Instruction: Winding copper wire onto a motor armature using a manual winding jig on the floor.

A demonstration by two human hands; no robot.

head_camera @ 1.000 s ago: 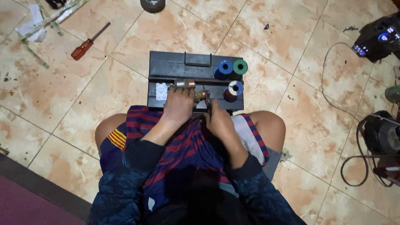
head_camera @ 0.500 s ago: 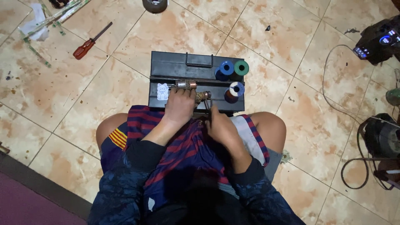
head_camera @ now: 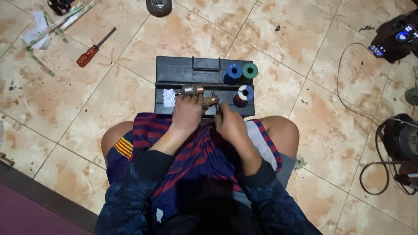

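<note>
Your hands stay over the dark toolbox (head_camera: 183, 69).
Left hand (head_camera: 187, 114) still clamps the copper-wound rotor (head_camera: 193, 90); right hand (head_camera: 230, 126) still pinches a thin tool (head_camera: 216, 104).

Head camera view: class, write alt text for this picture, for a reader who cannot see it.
Seen from above, a seated person's left hand and right hand grip a small copper-wound motor part over a dark metal toolbox on a tiled floor. Thread-like spools stand on the box; a red-handled screwdriver lies apart.
</note>
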